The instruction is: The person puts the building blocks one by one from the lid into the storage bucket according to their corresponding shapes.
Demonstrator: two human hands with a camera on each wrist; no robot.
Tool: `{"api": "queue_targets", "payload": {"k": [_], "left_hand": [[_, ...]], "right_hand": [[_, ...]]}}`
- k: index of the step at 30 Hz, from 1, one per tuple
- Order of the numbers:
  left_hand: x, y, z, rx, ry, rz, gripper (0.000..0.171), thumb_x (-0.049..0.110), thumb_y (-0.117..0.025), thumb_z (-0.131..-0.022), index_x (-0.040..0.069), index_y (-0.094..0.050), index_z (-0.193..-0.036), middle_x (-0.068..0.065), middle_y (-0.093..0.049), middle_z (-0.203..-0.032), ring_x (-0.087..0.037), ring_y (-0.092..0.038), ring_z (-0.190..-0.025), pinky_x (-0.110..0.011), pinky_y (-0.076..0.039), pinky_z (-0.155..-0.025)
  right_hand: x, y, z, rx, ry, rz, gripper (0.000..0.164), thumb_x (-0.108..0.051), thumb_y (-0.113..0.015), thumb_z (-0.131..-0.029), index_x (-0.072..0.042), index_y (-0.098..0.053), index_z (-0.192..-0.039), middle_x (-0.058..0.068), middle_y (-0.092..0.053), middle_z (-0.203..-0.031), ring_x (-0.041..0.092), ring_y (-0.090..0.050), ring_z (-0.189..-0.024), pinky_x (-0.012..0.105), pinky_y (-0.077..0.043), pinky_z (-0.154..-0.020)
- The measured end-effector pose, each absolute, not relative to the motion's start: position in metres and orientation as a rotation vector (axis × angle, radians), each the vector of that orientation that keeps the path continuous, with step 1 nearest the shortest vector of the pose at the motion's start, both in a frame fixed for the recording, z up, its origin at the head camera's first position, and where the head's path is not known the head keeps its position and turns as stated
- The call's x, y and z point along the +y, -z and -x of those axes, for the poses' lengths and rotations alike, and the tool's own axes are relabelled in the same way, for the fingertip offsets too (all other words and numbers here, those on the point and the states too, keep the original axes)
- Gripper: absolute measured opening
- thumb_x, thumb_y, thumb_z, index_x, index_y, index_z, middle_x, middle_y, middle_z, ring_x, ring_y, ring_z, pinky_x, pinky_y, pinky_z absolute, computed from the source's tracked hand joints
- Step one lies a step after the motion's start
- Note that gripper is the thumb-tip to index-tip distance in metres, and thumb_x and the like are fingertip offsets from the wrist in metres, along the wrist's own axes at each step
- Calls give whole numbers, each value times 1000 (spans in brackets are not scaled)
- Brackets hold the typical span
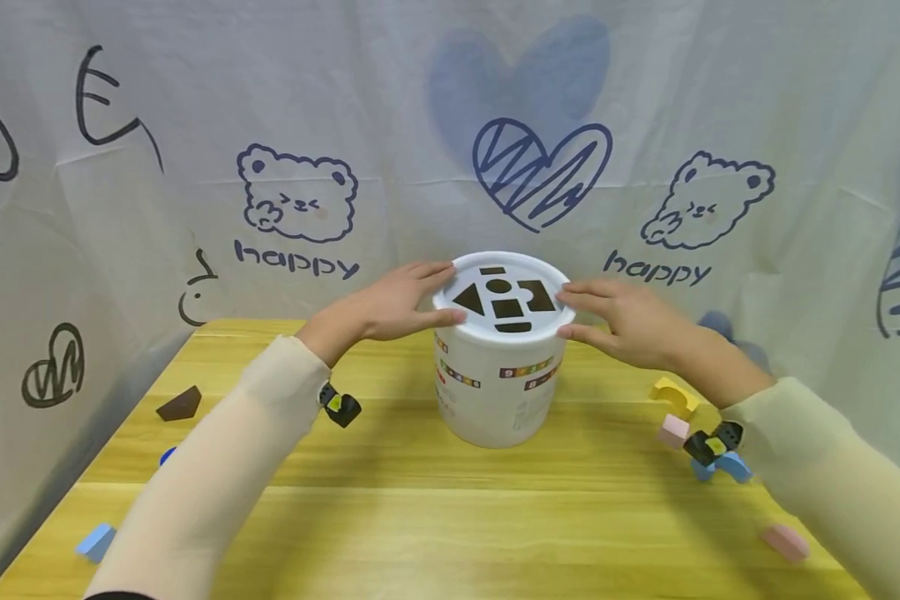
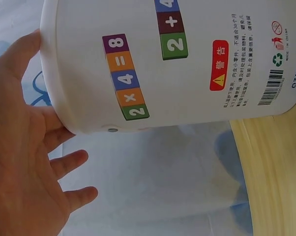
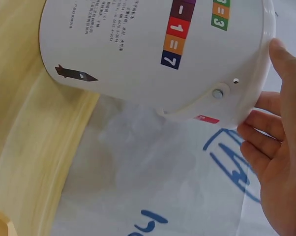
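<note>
Resting left hand (image 1: 405, 302) and right hand (image 1: 633, 323), both spread wide, against nine and three o'clock on the lid (image 1: 504, 297), apparently already seated on the bucket (image 1: 495, 408) toward twelve on the bench (image 1: 390, 533), leaving blocks (image 1: 785, 542) loose around eight and four.

The inside of a white bucket (image 1: 495, 400) cannot be made out through the dark lid openings (image 1: 507, 308), and its far side is hidden from the head camera, where fine print on its wall is too blurred to be read. Its body is cropped by the top edge of both wrist views. At left, a dark-blue piece (image 1: 167, 455) is mostly covered by the left sleeve (image 1: 225, 467); at right, a light-blue block (image 1: 735, 467) is partly masked by a black wrist camera (image 1: 701, 448).
</note>
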State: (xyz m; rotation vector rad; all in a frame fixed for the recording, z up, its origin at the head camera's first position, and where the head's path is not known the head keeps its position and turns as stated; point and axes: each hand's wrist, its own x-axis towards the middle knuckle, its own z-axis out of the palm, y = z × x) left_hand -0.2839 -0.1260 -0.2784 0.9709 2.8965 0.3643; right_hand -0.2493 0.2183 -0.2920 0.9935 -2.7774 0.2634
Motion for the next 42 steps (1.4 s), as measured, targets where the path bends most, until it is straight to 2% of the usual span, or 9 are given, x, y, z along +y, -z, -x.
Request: {"api": "queue_targets", "payload": {"k": [10,17,25,32,42], "left_hand": [[-145,278,274,2877,-396,-1062,91,72,-41,-91,14,-19,-157,-4,-17,-162,-28,-11,-148,-52,-13,-118],[-154,278,265,2872,-383,-1119,88,70,-38,-93,13,-19,-157,-4,-17,-162,-25,-11,-148,-49,-11,-119],[-157,276,257,2876,-365,-1120,90,70,-42,-92,11,-20,-157,-8,-19,-162,-30,-13,-148,-52,-12,-119],[-155,271,254,2889,-381,-1047,97,73,-51,-86,11,-24,-156,-7,-22,-161,-30,-18,-146,-51,-16,-118],[-154,271,256,2866,-397,-1014,100,72,-55,-84,9,-25,-155,-10,-23,-160,-32,-20,-146,-54,-18,-117]], "right_hand": [[204,293,228,-2650,-273,-1059,52,-39,-67,-93,-8,-60,-134,14,-57,-136,36,-51,-124,56,-41,-104],[198,296,216,-2518,-265,-1128,52,-39,-70,-90,-6,-64,-130,13,-61,-130,34,-55,-120,53,-46,-100],[200,297,206,-2491,-260,-1193,53,-39,-66,-93,-6,-60,-135,14,-57,-136,36,-52,-124,55,-43,-103],[204,293,205,-2603,-223,-1161,55,-41,-62,-96,-11,-54,-141,11,-51,-144,37,-46,-130,57,-38,-106],[211,294,204,-2601,-273,-1185,56,-38,-65,-94,-9,-54,-141,10,-52,-142,33,-47,-131,56,-39,-106]]}}
